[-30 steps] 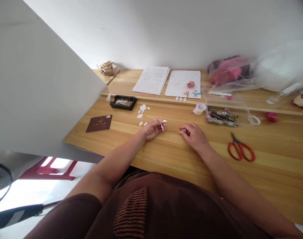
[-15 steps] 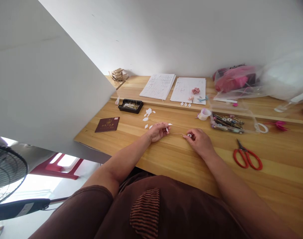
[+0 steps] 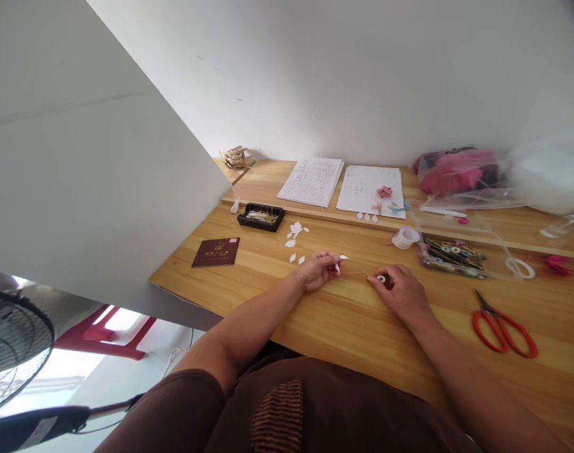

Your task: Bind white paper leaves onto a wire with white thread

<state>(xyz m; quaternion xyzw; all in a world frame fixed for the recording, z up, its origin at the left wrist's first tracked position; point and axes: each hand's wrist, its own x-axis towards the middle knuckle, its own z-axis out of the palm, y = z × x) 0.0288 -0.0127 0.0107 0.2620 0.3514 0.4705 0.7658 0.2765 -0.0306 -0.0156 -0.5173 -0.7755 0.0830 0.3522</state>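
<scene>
My left hand (image 3: pixel 319 271) is closed in a pinch on small white leaf-shaped cutouts (image 3: pixel 343 257) above the table. Closed round a small white-ended spool of thread (image 3: pixel 381 279) is my right hand (image 3: pixel 403 294), close to the tabletop. A thin pale thread (image 3: pixel 357 272) runs between the two hands. Left of my left hand, several white leaf and flower cutouts (image 3: pixel 295 228) lie on the wood. Red-handled scissors (image 3: pixel 503 327) rest to the right of my right hand, blades pointing away from me.
On the wooden table (image 3: pixel 268 283) are a black tray (image 3: pixel 261 217), a maroon booklet (image 3: pixel 216 252), a roll of ribbon (image 3: pixel 405 238) and a clear box (image 3: pixel 452 255) of spools. Behind, a raised ledge bears paper sheets (image 3: pixel 310 181) and a bag with pink material (image 3: pixel 457 173). A fan (image 3: pixel 16 352) stands lower left.
The camera view has turned slightly, so everything sits lower and mostly further right. Both hands keep their hold, with the thread still stretched between them.
</scene>
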